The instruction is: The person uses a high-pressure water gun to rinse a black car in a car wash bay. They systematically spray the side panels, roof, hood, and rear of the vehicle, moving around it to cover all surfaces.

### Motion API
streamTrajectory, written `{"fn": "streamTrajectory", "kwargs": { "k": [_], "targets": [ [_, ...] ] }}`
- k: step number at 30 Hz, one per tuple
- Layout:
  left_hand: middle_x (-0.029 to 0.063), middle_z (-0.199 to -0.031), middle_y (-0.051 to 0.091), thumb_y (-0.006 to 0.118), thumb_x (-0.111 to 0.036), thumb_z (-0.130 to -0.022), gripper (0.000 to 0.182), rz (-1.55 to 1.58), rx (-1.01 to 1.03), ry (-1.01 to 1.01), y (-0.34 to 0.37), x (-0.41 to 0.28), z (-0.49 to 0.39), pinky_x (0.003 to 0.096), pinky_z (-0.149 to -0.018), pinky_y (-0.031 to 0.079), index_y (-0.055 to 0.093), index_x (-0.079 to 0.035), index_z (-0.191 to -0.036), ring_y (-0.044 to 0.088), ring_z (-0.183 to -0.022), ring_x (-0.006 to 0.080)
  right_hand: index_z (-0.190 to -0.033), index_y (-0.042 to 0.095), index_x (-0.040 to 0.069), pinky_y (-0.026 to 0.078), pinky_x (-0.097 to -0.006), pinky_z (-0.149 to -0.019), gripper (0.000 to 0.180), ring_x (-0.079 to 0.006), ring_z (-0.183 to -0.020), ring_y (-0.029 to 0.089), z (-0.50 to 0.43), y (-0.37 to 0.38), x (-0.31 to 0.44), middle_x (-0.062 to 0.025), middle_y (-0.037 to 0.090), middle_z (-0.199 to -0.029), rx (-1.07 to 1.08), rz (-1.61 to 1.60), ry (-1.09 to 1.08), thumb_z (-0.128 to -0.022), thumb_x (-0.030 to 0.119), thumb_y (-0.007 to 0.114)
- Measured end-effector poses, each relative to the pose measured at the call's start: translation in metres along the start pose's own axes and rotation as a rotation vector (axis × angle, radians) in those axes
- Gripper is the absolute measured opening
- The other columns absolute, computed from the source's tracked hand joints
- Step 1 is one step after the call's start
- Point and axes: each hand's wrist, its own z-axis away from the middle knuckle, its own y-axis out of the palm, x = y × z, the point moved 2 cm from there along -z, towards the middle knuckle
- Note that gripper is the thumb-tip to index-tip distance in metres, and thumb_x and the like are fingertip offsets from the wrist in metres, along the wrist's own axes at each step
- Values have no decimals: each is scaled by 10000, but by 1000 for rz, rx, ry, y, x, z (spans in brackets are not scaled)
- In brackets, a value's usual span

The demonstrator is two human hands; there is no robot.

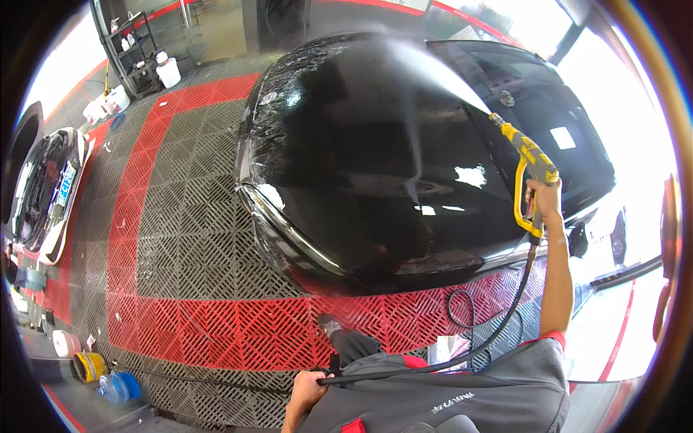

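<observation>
My right hand (pixel 544 199) grips the handle of a yellow and grey pressure washer gun (pixel 528 154). White water spray (pixel 438 73) fans from its nozzle across the bonnet of a black car (pixel 373 157). Streaks of foam or water lie along the car's front edge, and the windscreen (pixel 514 81) is behind the bonnet. A black hose (pixel 509 319) runs down from the gun and across my body. Low in front of me, my left hand (pixel 310 387) is closed around that hose. The trigger is mostly hidden by my right fingers.
Red and grey slatted floor tiles (pixel 184 216) surround the car, with loops of hose (pixel 460 308) on them. A black shelf (pixel 130 48) and a white bucket (pixel 169 72) stand at upper left. Another car (pixel 51 195) is far left. Yellow (pixel 89 367) and blue (pixel 120 386) containers lie lower left.
</observation>
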Motion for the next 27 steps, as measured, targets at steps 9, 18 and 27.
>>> {"fn": "streamTrajectory", "kwargs": {
  "k": [9,18,27],
  "targets": [
    [198,-557,522,680,-336,-862,420,-88,-36,-39,-26,-4,-35,460,-527,417,586,-47,-572,550,-583,417,-1089,397,-52,455,-292,-465,404,-148,-463,542,-53,84,-4,-71,568,-630,131,-24,23,-776,28,640],
    [195,-581,545,698,-306,-849,401,-122,-152,-8,-78,31,-2,461,-535,429,589,-42,-569,568,-596,412,-1255,242,-29,468,-281,-493,635,-132,-525,561,21,156,4,-84,574,-724,297,34,56,-786,34,667],
    [207,-641,572,662,-347,-869,413,-117,-104,37,-136,109,73,492,-594,438,578,-26,-623,575,-673,432,-1313,254,-40,480,-273,-514,701,-137,-541,572,237,164,44,-85,573,-714,334,186,181,-764,40,681]
  ]
}}
